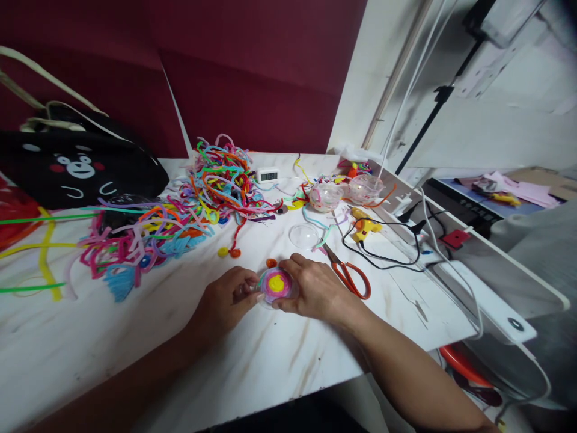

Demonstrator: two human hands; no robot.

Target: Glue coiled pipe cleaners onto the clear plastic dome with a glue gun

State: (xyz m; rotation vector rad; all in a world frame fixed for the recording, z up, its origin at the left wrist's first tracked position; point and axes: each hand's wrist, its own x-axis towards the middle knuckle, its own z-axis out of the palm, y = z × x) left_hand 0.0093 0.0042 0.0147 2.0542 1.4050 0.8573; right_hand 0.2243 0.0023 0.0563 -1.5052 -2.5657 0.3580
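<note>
Both my hands rest on the white marbled table (279,355) around a small round piece (276,285), a coil of pink and purple pipe cleaner with a yellow centre inside a clear shell. My left hand (228,299) pinches its left edge with curled fingers. My right hand (314,289) cups its right side, fingers wrapped round it. A small orange coil (271,263) lies just behind the piece.
A big tangle of coloured pipe cleaners (180,210) fills the back left. Orange-handled scissors (349,275) lie right of my hand. A yellow glue gun (364,227) with black cable, clear half-spheres (303,236), a digital clock (268,175) and a black bag (76,168) stand further back.
</note>
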